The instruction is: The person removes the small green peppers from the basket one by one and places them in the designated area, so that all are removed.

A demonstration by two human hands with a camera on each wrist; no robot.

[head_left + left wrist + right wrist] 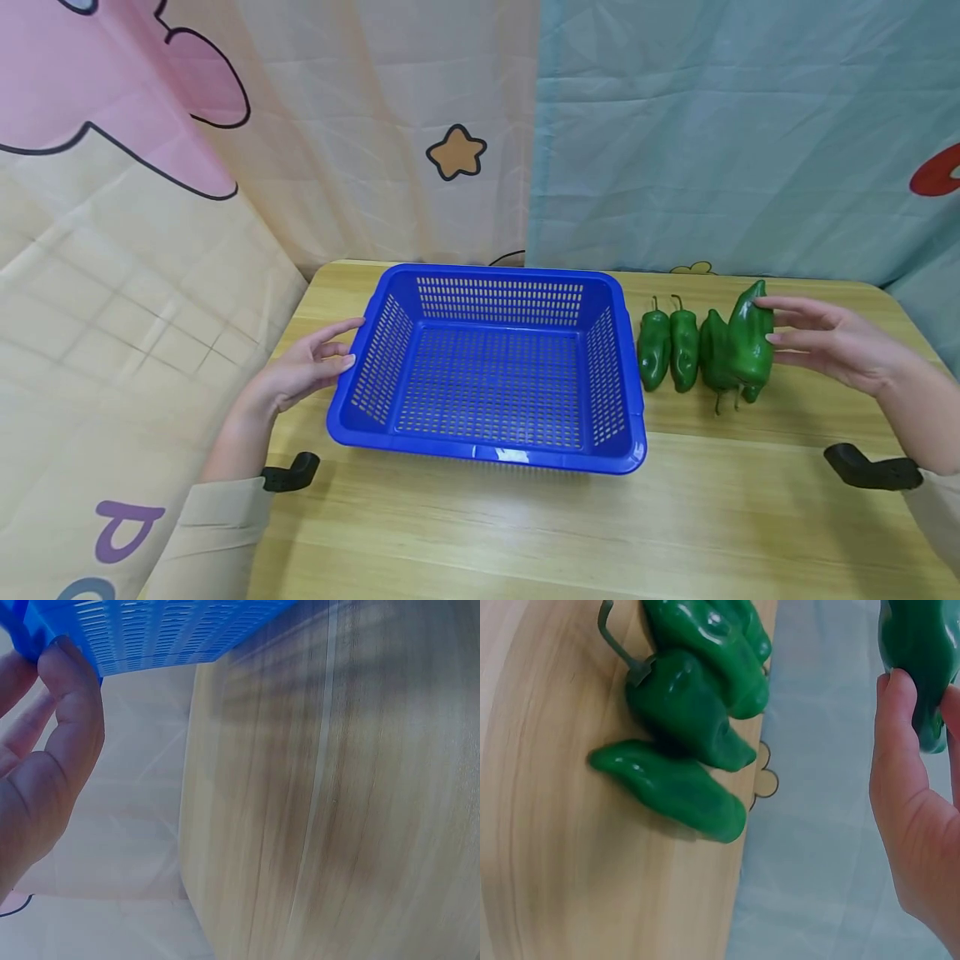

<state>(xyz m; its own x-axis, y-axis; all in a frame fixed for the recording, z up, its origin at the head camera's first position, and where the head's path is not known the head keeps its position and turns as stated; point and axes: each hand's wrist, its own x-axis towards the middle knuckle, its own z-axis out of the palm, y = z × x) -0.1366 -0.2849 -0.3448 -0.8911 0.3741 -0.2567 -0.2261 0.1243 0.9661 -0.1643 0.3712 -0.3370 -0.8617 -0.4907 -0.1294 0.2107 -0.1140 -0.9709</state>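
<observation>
A blue plastic basket with slotted walls stands on the table with nothing in it. My left hand holds its left rim, thumb on one side and fingers on the other, as the left wrist view shows. On the right, my right hand pinches a green pepper between thumb and fingertips, raised above the others. Several more green peppers lie beside the basket, among them a long one and its neighbour. The held pepper partly hides those at the right end of the row in the head view.
The light wooden table reaches back to a printed curtain. Another curtain hangs along the left side. A black strap mount sits at the left wrist, and a matching mount at the right.
</observation>
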